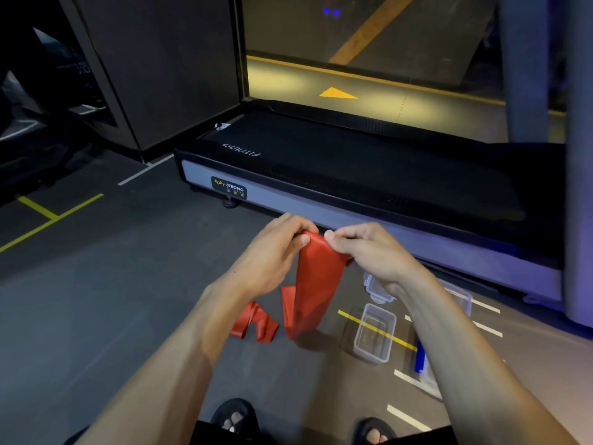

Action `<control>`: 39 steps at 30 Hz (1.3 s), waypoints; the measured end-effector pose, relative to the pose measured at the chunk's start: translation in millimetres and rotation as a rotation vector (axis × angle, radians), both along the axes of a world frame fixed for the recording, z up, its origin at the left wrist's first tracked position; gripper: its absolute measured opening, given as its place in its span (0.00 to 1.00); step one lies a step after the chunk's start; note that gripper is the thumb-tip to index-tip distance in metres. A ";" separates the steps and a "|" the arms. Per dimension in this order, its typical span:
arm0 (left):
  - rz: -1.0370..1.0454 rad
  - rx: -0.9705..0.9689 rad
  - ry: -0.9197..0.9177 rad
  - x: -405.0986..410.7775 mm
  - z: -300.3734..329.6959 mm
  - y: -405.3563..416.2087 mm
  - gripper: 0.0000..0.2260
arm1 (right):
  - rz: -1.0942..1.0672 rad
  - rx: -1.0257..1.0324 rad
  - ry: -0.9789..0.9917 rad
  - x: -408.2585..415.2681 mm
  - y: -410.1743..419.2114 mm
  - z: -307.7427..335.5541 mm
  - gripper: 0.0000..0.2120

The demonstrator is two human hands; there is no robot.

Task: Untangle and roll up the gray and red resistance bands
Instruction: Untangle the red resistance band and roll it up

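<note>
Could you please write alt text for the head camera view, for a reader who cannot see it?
A person's left hand and right hand pinch the top end of a red resistance band, which hangs down to a dark gym floor. An empty clear plastic container sits at right, a treadmill beyond.

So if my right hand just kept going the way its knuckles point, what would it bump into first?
Probably your left hand. The right hand points leftward across the top edge of the flat red rubber resistance band, which both hands pinch, almost touching. Depth is hard to judge.
</note>
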State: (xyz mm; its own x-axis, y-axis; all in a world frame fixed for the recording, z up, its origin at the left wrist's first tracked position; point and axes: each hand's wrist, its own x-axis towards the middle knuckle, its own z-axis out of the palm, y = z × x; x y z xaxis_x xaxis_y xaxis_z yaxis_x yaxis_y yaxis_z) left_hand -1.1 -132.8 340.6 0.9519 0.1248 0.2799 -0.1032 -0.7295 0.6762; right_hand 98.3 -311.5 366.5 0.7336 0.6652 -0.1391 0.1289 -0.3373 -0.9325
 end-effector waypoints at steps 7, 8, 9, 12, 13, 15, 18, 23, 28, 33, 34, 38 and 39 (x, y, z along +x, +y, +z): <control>0.034 -0.003 0.010 1.5 -1.3 -0.4 0.07 | 0.084 -0.113 -0.387 -1.3 -0.6 -3.1 0.05; 0.037 -0.010 0.006 1.7 -0.5 -1.0 0.07 | 0.083 -0.121 -0.426 -1.3 -1.4 -2.2 0.05; 0.037 -0.019 0.002 1.7 0.3 -1.6 0.07 | 0.073 -0.127 -0.458 -1.4 -1.8 -1.0 0.04; 0.011 -0.085 -0.004 0.9 2.6 -4.0 0.08 | 0.035 -0.130 -0.500 -1.0 -2.5 2.4 0.04; -0.009 -0.102 -0.001 0.8 2.8 -4.3 0.08 | 0.027 -0.130 -0.501 -0.8 -2.5 2.6 0.04; -0.049 -0.136 0.027 0.1 2.3 -4.9 0.07 | 0.019 -0.128 -0.488 -0.1 -3.5 2.1 0.04; -0.057 -0.215 0.063 -0.1 0.0 -3.9 0.07 | 0.026 -0.114 -0.456 -1.1 -5.1 2.7 0.04; -0.051 -0.274 0.066 0.7 2.1 -3.5 0.09 | 0.024 -0.064 -0.372 -0.4 -5.2 2.9 0.05; 0.003 -0.261 -0.011 1.8 0.8 -4.1 0.08 | 0.006 0.012 -0.198 -0.8 -3.9 4.9 0.08; 0.010 -0.250 -0.009 1.3 -3.7 -5.7 0.07 | 0.046 -0.020 -0.149 0.6 -5.7 6.6 0.13; 0.006 -0.241 0.004 1.1 -3.8 -5.5 0.06 | 0.054 -0.035 -0.149 0.8 -6.2 6.8 0.15; 0.008 -0.235 0.065 1.6 -6.2 -2.2 0.07 | 0.101 -0.082 -0.222 -1.7 -7.1 8.3 0.13; 0.005 -0.234 0.082 1.8 -6.7 -1.6 0.07 | 0.112 -0.076 -0.247 -2.1 -6.7 8.4 0.10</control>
